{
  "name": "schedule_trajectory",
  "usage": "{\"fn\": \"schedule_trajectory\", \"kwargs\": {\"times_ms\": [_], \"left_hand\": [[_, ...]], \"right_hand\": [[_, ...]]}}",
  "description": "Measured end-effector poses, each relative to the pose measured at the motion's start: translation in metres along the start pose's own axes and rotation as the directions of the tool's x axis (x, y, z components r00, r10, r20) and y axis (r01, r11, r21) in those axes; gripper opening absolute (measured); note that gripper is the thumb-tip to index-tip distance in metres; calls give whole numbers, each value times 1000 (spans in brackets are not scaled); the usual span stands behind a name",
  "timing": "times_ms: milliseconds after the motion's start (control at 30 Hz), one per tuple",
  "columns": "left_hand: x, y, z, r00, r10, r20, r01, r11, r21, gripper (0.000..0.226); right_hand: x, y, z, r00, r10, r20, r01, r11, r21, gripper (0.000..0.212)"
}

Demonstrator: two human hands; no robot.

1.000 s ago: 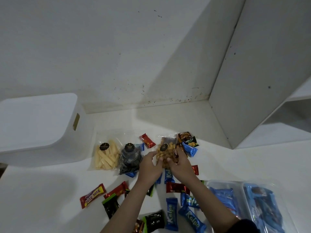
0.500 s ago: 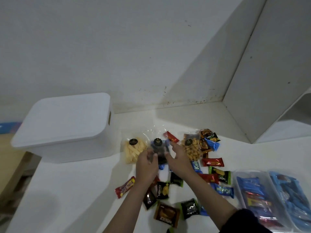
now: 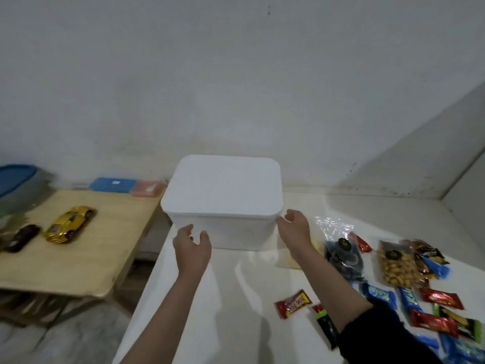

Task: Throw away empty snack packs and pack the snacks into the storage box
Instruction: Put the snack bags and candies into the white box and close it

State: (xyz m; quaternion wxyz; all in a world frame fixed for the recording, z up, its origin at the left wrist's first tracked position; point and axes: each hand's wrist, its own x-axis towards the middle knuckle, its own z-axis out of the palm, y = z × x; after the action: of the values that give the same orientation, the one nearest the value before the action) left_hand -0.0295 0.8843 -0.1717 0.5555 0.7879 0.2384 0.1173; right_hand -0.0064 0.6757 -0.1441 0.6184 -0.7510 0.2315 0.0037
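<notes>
A white storage box (image 3: 223, 200) with its lid on stands at the back of the white table (image 3: 231, 298). My left hand (image 3: 191, 245) is at the box's front left, fingers spread and loosely curved, holding nothing. My right hand (image 3: 295, 231) is at the box's front right corner, open, fingertips near the lid's rim. Snacks lie to the right: a clear bag of nuts (image 3: 397, 264), a dark clear bag (image 3: 343, 256), a red bar (image 3: 294, 303), blue wafer packs (image 3: 378, 294) and red and green packs (image 3: 443, 316).
A wooden side table (image 3: 78, 248) stands lower on the left, carrying a yellow toy car (image 3: 69, 223) and a dark toy car (image 3: 21, 237). Blue and pink lidded boxes (image 3: 128, 185) sit behind it. A white panel (image 3: 467, 179) rises at the right.
My view has swung left to the storage box. Both hands left the snack bags and reached out to the box's two front corners.
</notes>
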Motion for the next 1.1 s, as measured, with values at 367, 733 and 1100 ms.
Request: {"fn": "schedule_trajectory", "kwargs": {"times_ms": [367,733,1100], "left_hand": [[98,28,-38,994,-94,-56,92,995,-34,37],[130,27,-49,979,-167,118,154,982,110,29],[118,22,-46,948,-269,171,313,890,-332,56]], "right_hand": [[34,-27,22,992,115,-48,-117,993,-30,18],[47,-31,13,997,60,-38,-65,987,-145,21],[29,-73,12,995,-95,-7,96,995,33,28]]}}
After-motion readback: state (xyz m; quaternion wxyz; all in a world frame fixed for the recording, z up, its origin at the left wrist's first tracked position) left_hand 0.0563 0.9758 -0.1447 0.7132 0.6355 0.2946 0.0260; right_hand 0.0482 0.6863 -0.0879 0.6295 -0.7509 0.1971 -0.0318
